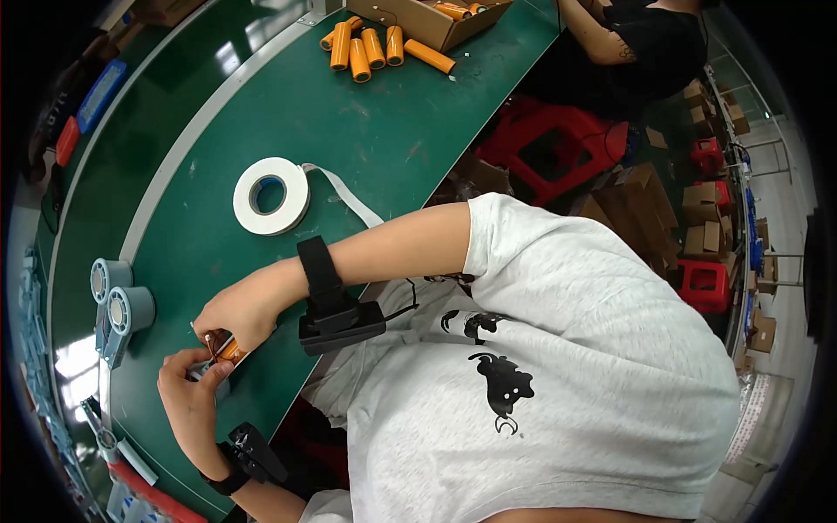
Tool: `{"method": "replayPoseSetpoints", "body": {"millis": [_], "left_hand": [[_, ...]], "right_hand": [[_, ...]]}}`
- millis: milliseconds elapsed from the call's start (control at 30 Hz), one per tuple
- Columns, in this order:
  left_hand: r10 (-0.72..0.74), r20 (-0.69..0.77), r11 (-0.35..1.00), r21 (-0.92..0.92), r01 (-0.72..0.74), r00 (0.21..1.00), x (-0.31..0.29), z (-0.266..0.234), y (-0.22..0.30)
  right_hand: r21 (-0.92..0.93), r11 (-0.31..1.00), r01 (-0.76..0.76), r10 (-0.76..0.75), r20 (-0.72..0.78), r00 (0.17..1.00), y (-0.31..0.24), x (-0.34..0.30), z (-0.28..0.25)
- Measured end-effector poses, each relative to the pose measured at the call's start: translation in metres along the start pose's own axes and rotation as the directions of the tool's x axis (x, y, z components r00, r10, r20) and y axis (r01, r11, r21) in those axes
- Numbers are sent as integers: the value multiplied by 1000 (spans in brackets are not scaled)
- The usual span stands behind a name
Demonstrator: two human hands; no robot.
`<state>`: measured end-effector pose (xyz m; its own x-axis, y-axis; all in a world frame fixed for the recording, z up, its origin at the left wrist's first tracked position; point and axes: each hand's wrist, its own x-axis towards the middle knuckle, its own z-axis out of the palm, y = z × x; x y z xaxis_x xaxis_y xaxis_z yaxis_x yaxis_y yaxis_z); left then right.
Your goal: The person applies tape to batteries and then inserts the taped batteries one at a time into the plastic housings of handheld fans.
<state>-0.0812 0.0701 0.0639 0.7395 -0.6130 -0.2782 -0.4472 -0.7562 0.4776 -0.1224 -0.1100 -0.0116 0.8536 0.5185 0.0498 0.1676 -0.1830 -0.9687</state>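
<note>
At the lower left of the head view my two hands meet over the green table. My right hand [248,305] reaches in from above, fingers bent around an orange cylindrical battery [230,351] with thin dark wires [212,343] at its end. Most of the battery is covered by the fingers. My left hand [190,392] comes from below, its thumb and fingers closed on a grey-blue plastic housing [221,389]. This housing lies right against the battery and is largely hidden. Whether the battery sits inside the housing, I cannot tell.
A white tape roll [295,209] lies beyond my right forearm, its loose strip trailing toward the table edge. Two round-headed grey-blue housings [131,309] lie left of my hands. Several orange batteries [359,59] lie by a cardboard box [453,30]. A person [645,52] sits at the upper right.
</note>
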Motion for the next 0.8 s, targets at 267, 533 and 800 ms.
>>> {"method": "replayPoseSetpoints", "body": {"millis": [267,533,800], "left_hand": [[217,274,976,-30,-217,937,8,-28,-19],[246,564,969,-160,-188,788,20,-37,-45],[541,-256,840,131,-526,801,-4,-13,-17]], "right_hand": [[-217,976,34,-78,-201,976,-8,-2,20],[-236,969,76,-184,-478,859,-27,-61,5],[-299,188,-935,-115,-953,282,-22,-239,-164]]}}
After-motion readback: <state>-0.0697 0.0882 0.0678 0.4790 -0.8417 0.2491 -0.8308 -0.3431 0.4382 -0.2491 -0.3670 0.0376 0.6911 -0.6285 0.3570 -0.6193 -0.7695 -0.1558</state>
